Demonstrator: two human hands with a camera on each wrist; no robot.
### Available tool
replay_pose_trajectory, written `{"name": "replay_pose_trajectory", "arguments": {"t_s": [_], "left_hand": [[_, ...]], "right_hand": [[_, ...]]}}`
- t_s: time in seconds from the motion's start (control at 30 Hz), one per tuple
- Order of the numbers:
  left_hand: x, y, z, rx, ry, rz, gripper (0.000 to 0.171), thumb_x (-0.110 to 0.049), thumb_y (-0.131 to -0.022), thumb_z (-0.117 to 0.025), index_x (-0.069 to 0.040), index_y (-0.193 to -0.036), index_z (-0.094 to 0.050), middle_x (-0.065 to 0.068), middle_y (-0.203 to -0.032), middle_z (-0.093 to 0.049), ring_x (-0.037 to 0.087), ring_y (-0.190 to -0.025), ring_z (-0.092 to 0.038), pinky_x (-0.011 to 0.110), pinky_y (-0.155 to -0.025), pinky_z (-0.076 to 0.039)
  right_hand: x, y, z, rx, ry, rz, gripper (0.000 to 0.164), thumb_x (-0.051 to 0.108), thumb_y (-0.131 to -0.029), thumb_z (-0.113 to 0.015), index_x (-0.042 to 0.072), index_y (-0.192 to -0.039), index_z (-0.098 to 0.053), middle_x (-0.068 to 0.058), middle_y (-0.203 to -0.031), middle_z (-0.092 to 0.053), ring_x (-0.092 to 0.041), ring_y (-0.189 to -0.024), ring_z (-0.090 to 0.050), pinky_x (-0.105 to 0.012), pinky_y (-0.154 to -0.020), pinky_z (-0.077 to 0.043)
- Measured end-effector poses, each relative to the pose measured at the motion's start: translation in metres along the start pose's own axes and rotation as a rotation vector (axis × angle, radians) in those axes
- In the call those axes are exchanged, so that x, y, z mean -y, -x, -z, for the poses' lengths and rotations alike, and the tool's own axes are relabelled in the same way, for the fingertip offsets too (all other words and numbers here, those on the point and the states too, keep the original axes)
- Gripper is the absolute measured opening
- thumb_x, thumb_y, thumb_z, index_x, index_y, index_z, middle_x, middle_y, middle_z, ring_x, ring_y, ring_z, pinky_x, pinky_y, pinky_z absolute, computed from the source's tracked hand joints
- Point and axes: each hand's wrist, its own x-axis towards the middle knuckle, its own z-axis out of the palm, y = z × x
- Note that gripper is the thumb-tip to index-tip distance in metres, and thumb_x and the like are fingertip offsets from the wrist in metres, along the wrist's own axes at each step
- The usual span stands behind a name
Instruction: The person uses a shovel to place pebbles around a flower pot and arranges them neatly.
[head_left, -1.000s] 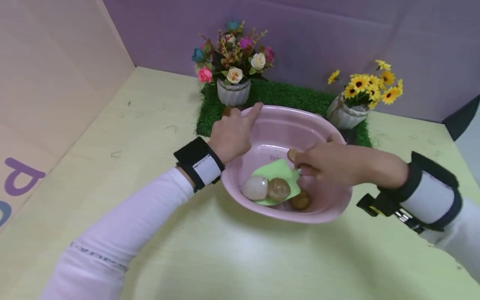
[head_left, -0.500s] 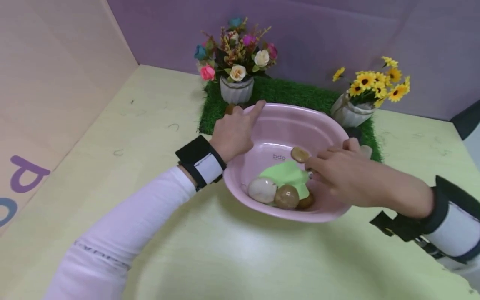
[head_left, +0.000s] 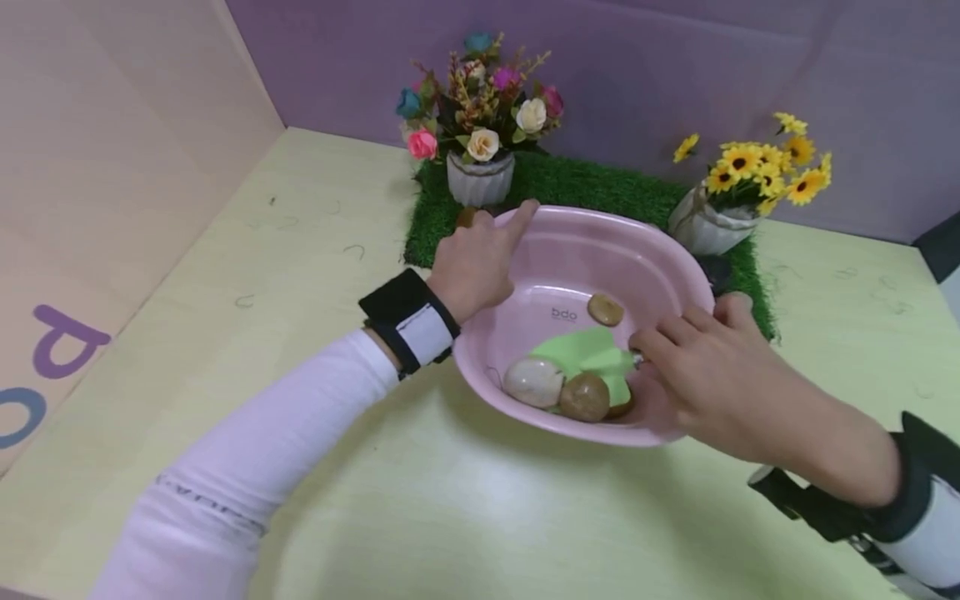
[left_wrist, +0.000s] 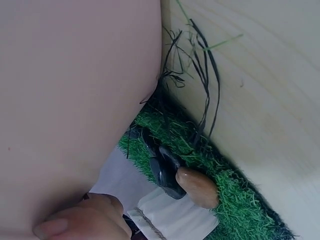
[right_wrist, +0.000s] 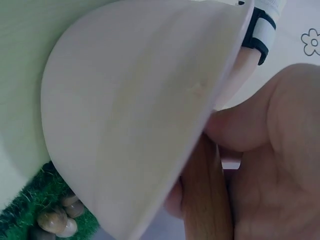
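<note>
In the head view my left hand grips the left rim of a pink basin, its index finger straight along the rim. Inside the basin lies the light-green blade of a small garden trowel. My right hand holds the trowel's wooden handle at the basin's right rim; the right wrist view shows the handle between thumb and fingers. A whitish stone and a brown stone lie against the blade's near side. Another brown stone shows partly beneath it. A tan stone lies farther back.
Behind the basin, a strip of artificial grass bears a pot of mixed flowers and a tilted pot of yellow flowers. Dark stones and a brown stone lie there too. A purple wall stands behind.
My right hand has drawn the trowel back toward the right rim. The whitish and brown stones, earlier on the blade, now lie along its near edge. My left hand keeps its grip.
</note>
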Motion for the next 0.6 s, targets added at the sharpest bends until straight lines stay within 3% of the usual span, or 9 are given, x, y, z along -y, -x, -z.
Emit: {"name": "replay_pose_trajectory", "arguments": {"t_s": [0.07,0.2,0.37,0.6], "left_hand": [[-0.001,0.0,0.0,-0.001,0.003,-0.001,0.087,-0.016,-0.09,-0.067,-0.029,-0.158,-0.016,0.026,-0.121,-0.055,0.027,-0.068,-0.058,0.036,-0.051,-0.053],[-0.001,0.0,0.001,0.0,-0.002,0.004,0.087,-0.016,-0.09,-0.067,-0.029,-0.159,-0.016,0.027,-0.122,-0.055,0.028,-0.068,-0.058,0.036,-0.051,-0.053],[0.0,0.0,0.002,0.016,0.001,0.012,0.088,-0.016,-0.09,-0.066,-0.03,-0.159,-0.014,0.027,-0.124,-0.054,0.028,-0.068,-0.059,0.037,-0.052,-0.053],[-0.002,0.0,0.001,0.01,0.011,0.003,0.088,-0.014,-0.089,-0.067,-0.03,-0.159,-0.016,0.027,-0.122,-0.054,0.03,-0.072,-0.06,0.039,-0.054,-0.054]], "right_hand": [[-0.001,0.001,-0.001,0.008,-0.007,-0.007,0.007,0.013,-0.085,-0.062,0.016,-0.092,-0.064,0.002,-0.075,-0.054,-0.021,-0.073,-0.052,-0.043,-0.071,-0.027],[-0.007,-0.004,-0.002,0.116,-0.089,-0.06,0.009,0.018,-0.089,-0.063,0.021,-0.095,-0.068,0.007,-0.076,-0.059,-0.017,-0.075,-0.058,-0.04,-0.07,-0.03],[-0.012,-0.015,-0.004,0.255,-0.275,-0.114,0.016,0.018,-0.094,-0.057,0.027,-0.099,-0.07,0.016,-0.086,-0.068,-0.011,-0.082,-0.063,-0.046,-0.083,-0.036],[-0.015,-0.025,-0.007,0.332,-0.434,-0.124,0.021,0.017,-0.098,-0.052,0.024,-0.108,-0.07,0.016,-0.091,-0.071,-0.01,-0.087,-0.066,-0.057,-0.098,-0.034]]}}
